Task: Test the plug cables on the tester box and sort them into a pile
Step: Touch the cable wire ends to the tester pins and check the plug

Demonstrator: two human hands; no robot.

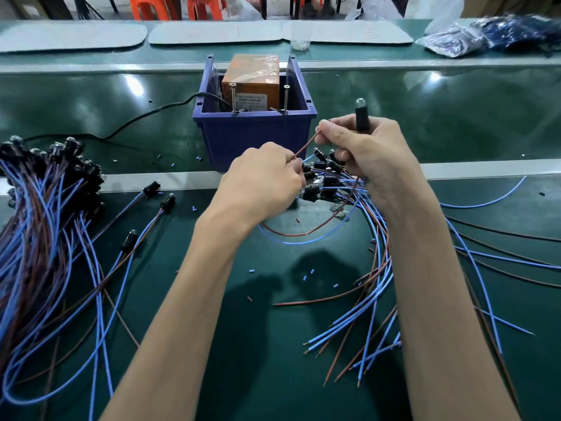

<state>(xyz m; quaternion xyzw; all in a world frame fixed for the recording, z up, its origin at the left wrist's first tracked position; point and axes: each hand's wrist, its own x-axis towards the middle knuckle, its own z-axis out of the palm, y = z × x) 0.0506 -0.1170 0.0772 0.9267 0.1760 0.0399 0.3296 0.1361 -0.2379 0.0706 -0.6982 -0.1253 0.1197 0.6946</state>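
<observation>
While the right hand [364, 156] grips a black plug [362, 115] upright, bulb end up, fingers closed round its body, the left hand [261, 180] pinches a brown wire [306, 144] that slants from the left fingers up toward the right forefinger. Just beyond both hands stands the tester box [255, 132], its two screws [233, 97] ahead and left of the wire's raised end, so the next reach probably goes forward-left. The sorted pile [45, 192] lies far left on the table [267, 360].
</observation>
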